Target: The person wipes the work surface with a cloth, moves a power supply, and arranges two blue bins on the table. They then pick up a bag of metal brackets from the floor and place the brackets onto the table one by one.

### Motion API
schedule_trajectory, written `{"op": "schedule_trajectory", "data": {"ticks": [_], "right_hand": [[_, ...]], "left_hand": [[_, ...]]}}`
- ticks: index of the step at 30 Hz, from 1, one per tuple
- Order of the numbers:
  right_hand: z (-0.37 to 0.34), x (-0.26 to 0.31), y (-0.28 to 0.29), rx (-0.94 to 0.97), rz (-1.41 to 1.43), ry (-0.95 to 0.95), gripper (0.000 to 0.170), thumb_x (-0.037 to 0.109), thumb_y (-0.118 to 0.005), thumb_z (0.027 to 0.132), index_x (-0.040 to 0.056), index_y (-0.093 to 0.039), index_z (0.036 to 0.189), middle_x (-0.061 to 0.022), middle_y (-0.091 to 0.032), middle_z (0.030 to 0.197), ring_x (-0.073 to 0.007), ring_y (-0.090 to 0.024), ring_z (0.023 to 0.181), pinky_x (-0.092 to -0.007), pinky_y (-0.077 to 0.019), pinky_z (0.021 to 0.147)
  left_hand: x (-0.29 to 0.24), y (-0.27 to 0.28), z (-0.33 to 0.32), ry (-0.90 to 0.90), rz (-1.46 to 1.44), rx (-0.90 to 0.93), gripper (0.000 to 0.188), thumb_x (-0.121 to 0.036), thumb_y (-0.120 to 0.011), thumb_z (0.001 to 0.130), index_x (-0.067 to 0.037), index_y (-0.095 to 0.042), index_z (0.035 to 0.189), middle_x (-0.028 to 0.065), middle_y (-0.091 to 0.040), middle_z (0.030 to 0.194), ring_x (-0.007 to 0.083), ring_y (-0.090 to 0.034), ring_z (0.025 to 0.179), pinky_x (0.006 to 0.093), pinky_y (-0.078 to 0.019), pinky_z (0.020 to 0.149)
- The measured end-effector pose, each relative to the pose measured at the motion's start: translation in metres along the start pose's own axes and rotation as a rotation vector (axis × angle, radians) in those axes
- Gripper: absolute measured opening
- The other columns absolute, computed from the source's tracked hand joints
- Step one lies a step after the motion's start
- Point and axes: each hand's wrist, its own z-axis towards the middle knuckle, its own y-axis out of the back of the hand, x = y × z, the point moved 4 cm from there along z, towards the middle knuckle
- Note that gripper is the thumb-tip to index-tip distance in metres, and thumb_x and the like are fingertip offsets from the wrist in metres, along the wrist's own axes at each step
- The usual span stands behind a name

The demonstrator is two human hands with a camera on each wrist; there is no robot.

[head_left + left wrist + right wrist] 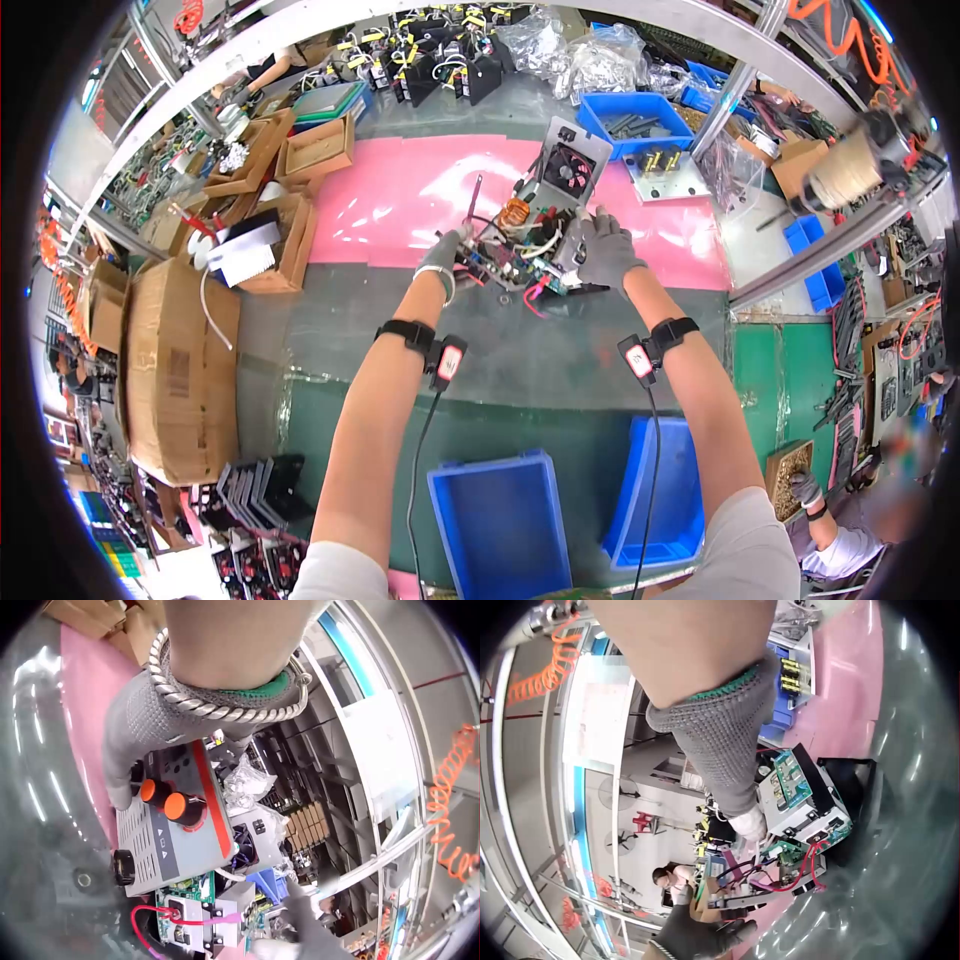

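Both hands wear grey gloves and hold parts of an opened electrical device. My left hand (440, 257) (142, 724) (694, 934) grips the edge of a grey front panel (187, 851) with orange-topped knobs (184, 808), seen tilted in the left wrist view. My right hand (608, 250) (311, 930) (724, 750) holds a metal housing (801, 814) carrying a green circuit board (790, 778); its fingertips meet the housing's edge, partly hidden by wires. Between the hands lie a copper coil (515, 212) and loose wires. Behind them stands a metal plate with a black fan (568, 168).
A pink mat (385, 190) lies under the device. Blue bins (500, 530) (655, 500) are near the body, another blue bin (635, 125) at the back right. Cardboard boxes (180, 370) stand left; a metal frame post (800, 262) crosses the right side.
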Motion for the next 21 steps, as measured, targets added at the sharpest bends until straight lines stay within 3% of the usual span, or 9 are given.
{"op": "schedule_trajectory", "data": {"ticks": [3, 5, 9, 13, 15, 17, 18, 19, 21], "right_hand": [[0.029, 0.000, -0.015, 0.085, 0.011, 0.021, 0.085, 0.028, -0.069, 0.062, 0.0060, -0.030, 0.135, -0.0219, -0.039, 0.130, -0.0381, -0.042, 0.117, -0.0454, -0.0387, 0.093], [0.025, 0.004, -0.006, 0.030, 0.058, 0.111, 0.082, 0.024, -0.067, 0.061, 0.0075, -0.033, 0.133, -0.0185, -0.045, 0.121, -0.0351, -0.048, 0.108, -0.0436, -0.0435, 0.085], [0.027, 0.008, 0.005, 0.057, 0.027, 0.113, 0.079, 0.023, -0.067, 0.062, 0.0118, -0.034, 0.133, -0.0172, -0.046, 0.120, -0.0346, -0.049, 0.107, -0.0434, -0.0449, 0.084], [0.034, 0.029, 0.045, 0.005, -0.061, 0.183, 0.077, 0.027, -0.068, 0.064, 0.0131, -0.035, 0.132, -0.0178, -0.046, 0.121, -0.0360, -0.048, 0.110, -0.0458, -0.0444, 0.085], [0.042, 0.053, 0.076, 0.039, -0.101, 0.253, 0.072, 0.030, -0.066, 0.068, 0.0131, -0.038, 0.131, -0.0201, -0.044, 0.126, -0.0392, -0.044, 0.116, -0.0458, -0.0421, 0.091], [0.053, 0.081, 0.096, -0.074, -0.104, 0.381, 0.068, 0.033, -0.065, 0.067, 0.0130, -0.044, 0.128, -0.0199, -0.047, 0.122, -0.0382, -0.046, 0.112, -0.0442, -0.0406, 0.094], [0.069, 0.094, 0.095, -0.145, -0.114, 0.445, 0.068, 0.029, -0.065, 0.064, 0.0178, -0.043, 0.128, -0.0156, -0.048, 0.112, -0.0346, -0.049, 0.106, -0.0439, -0.0428, 0.087], [0.067, 0.115, 0.113, -0.082, -0.127, 0.424, 0.069, 0.030, -0.065, 0.064, 0.0180, -0.043, 0.129, -0.0156, -0.049, 0.111, -0.0328, -0.049, 0.106, -0.0435, -0.0429, 0.087], [0.076, 0.156, 0.129, -0.080, -0.141, 0.463, 0.068, 0.030, -0.065, 0.064, 0.0184, -0.046, 0.128, -0.0149, -0.050, 0.110, -0.0329, -0.048, 0.107, -0.0427, -0.0448, 0.085]], "left_hand": [[-0.002, -0.003, -0.007, 0.062, -0.121, 0.099, 0.020, -0.029, -0.062, 0.076, -0.013, -0.056, 0.086, 0.0049, -0.057, 0.077, 0.0208, -0.059, 0.072, 0.0389, -0.0505, 0.064], [0.002, 0.001, 0.005, 0.053, -0.159, 0.120, 0.016, -0.026, -0.059, 0.077, -0.012, -0.055, 0.084, 0.0050, -0.057, 0.076, 0.0213, -0.059, 0.070, 0.0389, -0.0508, 0.062], [-0.002, -0.002, -0.004, 0.062, -0.240, 0.048, 0.010, -0.022, -0.054, 0.076, -0.012, -0.054, 0.078, 0.0041, -0.056, 0.071, 0.0216, -0.058, 0.067, 0.0398, -0.0504, 0.059], [-0.017, 0.022, 0.005, -0.067, -0.285, 0.177, 0.014, -0.024, -0.055, 0.074, -0.011, -0.052, 0.077, 0.0044, -0.056, 0.072, 0.0223, -0.057, 0.066, 0.0404, -0.0490, 0.061], [-0.030, 0.055, 0.020, -0.116, -0.329, 0.401, 0.016, -0.028, -0.052, 0.076, -0.013, -0.053, 0.080, 0.0043, -0.058, 0.075, 0.0217, -0.058, 0.071, 0.0403, -0.0483, 0.061], [-0.057, 0.081, -0.012, -0.143, -0.220, 0.335, 0.021, -0.031, -0.050, 0.077, -0.011, -0.055, 0.084, 0.0061, -0.060, 0.079, 0.0236, -0.058, 0.074, 0.0396, -0.0486, 0.067], [-0.064, 0.115, 0.010, -0.086, -0.332, 0.558, 0.025, -0.030, -0.049, 0.078, -0.008, -0.056, 0.087, 0.0080, -0.061, 0.084, 0.0256, -0.059, 0.077, 0.0400, -0.0488, 0.071], [-0.077, 0.120, -0.025, -0.140, -0.267, 0.335, 0.025, -0.027, -0.049, 0.079, -0.006, -0.056, 0.089, 0.0100, -0.063, 0.088, 0.0260, -0.060, 0.080, 0.0400, -0.0489, 0.072], [-0.094, 0.142, -0.067, -0.240, -0.312, 0.255, 0.019, -0.023, -0.049, 0.080, -0.009, -0.058, 0.089, 0.0092, -0.064, 0.090, 0.0244, -0.061, 0.084, 0.0394, -0.0495, 0.076]]}}
